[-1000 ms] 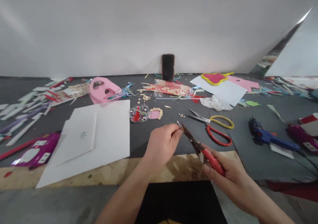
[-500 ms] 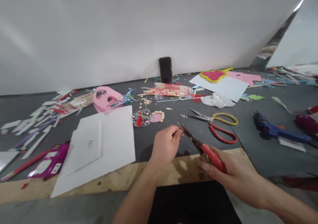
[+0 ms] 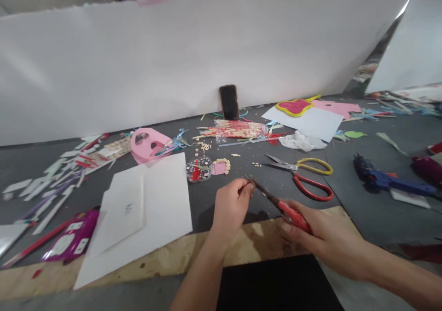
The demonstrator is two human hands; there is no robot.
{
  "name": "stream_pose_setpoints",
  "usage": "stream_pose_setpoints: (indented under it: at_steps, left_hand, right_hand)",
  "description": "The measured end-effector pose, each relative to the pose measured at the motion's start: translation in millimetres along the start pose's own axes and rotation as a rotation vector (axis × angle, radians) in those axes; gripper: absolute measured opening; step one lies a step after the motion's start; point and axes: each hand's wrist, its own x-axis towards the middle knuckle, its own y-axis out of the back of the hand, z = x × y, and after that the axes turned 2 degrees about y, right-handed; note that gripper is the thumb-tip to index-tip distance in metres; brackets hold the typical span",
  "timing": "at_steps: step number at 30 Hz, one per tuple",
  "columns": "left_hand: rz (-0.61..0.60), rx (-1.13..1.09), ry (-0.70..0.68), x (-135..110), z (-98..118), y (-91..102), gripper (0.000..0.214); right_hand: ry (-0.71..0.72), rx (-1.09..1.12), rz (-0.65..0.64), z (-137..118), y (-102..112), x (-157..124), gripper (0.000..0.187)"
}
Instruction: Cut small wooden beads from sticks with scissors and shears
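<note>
Gripping its red handles, the right hand (image 3: 322,236) is wrapped around the pliers (image 3: 289,211), which are held above the near wooden edge (image 3: 172,261), tips pointed far left. Being metal, they are probably stiff and fairly weighty, best held by the handles. At the tips, a thin piece (image 3: 246,176), unidentifiable but likely light, seems pinched between the left hand's (image 3: 232,204) closed thumb and forefinger. Room is left between that hand and the white sheets (image 3: 169,205). Just beyond the pliers, 1 pair of splayed scissors (image 3: 293,167) crowds the right; farther, a phone (image 3: 229,102) is propped up.
</note>
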Motion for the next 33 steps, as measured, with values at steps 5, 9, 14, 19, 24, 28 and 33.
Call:
stream_pose_setpoints:
  at_steps: [5,9,14,19,24,28,33]
  left_hand:
    - [0.024,0.027,-0.009,1,-3,-2.9,0.021]
    - [0.048,0.001,0.008,1,-5,-5.6,0.020]
    - [0.105,-0.047,-0.026,-3,-2,-6.1,0.019]
    - [0.154,-0.080,-0.048,-9,2,-10.4,0.020]
    - [0.163,-0.141,-0.034,-13,6,-10.1,0.029]
    - [0.159,-0.101,-0.044,-15,10,-7.6,0.026]
    - [0.162,-0.083,-0.045,-17,9,-8.1,0.024]
  right_hand:
    - [0.018,-0.019,0.005,1,-2,2,0.042]
    - [0.079,-0.082,0.068,8,-9,5,0.047]
    - [0.185,-0.120,0.158,12,-12,5,0.052]
    - [0.323,-0.213,0.241,16,-19,2,0.055]
    - [0.334,-0.284,0.285,21,-28,-1,0.060]
    - [0.341,-0.232,0.300,19,-29,-4,0.060]
    - [0.318,-0.243,0.332,18,-29,-6,0.058]
